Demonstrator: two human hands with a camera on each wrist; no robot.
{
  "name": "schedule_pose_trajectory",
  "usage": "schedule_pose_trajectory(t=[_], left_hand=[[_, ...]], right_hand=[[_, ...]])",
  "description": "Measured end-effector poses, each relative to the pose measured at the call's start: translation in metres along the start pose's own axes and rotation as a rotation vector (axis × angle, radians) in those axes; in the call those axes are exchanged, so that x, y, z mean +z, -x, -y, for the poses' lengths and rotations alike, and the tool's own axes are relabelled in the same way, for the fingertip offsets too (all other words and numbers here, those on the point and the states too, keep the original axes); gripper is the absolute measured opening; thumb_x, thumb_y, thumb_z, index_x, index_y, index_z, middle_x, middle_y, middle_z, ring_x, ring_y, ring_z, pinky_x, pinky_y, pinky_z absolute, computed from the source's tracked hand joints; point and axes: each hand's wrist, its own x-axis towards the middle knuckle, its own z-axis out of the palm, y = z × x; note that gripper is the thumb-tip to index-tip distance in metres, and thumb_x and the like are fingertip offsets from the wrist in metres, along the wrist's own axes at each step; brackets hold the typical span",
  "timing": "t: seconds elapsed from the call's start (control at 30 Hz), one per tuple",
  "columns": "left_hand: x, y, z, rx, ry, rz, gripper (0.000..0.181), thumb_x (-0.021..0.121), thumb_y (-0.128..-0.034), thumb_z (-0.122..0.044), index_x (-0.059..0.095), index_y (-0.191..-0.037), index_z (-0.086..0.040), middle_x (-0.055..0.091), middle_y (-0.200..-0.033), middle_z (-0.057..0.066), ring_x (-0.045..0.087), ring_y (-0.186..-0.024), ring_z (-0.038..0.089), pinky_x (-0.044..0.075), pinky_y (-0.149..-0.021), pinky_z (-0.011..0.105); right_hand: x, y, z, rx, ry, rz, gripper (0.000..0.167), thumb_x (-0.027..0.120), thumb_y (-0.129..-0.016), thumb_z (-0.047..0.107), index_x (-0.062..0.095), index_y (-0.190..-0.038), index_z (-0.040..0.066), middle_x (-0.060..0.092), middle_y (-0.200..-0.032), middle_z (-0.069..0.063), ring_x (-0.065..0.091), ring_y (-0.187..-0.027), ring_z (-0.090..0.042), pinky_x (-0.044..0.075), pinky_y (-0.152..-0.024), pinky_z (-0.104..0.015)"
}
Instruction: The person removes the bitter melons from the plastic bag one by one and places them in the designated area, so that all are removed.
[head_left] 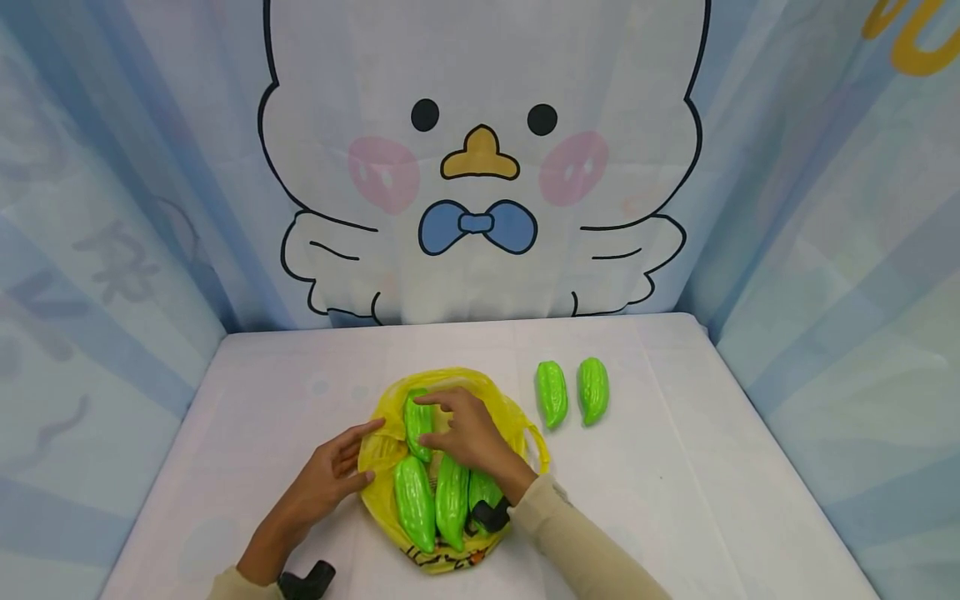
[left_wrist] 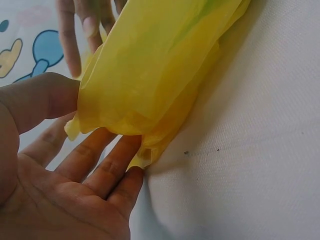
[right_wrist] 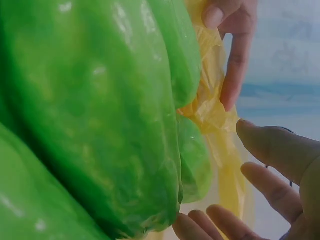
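An opened yellow plastic bag (head_left: 378,500) holds several green bumpy vegetable-like pieces, one of them upper left (head_left: 418,423) and another (head_left: 414,504) lower left. At the bag's left edge, my left hand (head_left: 326,479) touches the plastic with thumb and fingers apart; the left wrist view shows its fingers (left_wrist: 110,165) against the yellow bag (left_wrist: 145,75). My right hand (head_left: 468,429) hovers over the bag with thumb and fingers spread, around the upper left piece. Large green pieces (right_wrist: 95,110) fill the right wrist view, beside the fingers of my right hand (right_wrist: 280,185).
Two more green pieces, one (head_left: 552,394) beside the other (head_left: 593,392), lie on the white table (head_left: 675,500) right of the bag. Behind it hangs a curtain (head_left: 480,275) with a cartoon figure; patterned cloth covers both sides.
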Motion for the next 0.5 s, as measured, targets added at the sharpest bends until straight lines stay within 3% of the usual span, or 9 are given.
schedule_pose_trajectory(t=[0.2,0.5], left_hand=[[0.000,0.001,0.000,-0.007,0.007,-0.001,0.075,0.075,-0.0999,-0.017,0.038,-0.166,-0.021,0.028,-0.176,0.014,0.035,-0.159,0.041,0.045,-0.124,0.046],[0.000,0.001,-0.001,-0.006,0.012,0.005,0.075,0.074,-0.0995,-0.011,0.038,-0.165,-0.020,0.028,-0.176,0.014,0.035,-0.159,0.040,0.043,-0.125,0.044]], right_hand=[[0.007,-0.007,0.003,-0.001,0.148,0.014,0.054,0.087,-0.090,0.017,0.070,-0.141,0.018,0.064,-0.143,-0.008,0.064,-0.127,-0.031,0.058,-0.106,-0.047],[0.014,-0.015,0.004,0.020,0.244,0.040,0.055,0.086,-0.090,0.020,0.070,-0.143,0.021,0.059,-0.147,-0.010,0.058,-0.133,-0.029,0.054,-0.111,-0.048]])
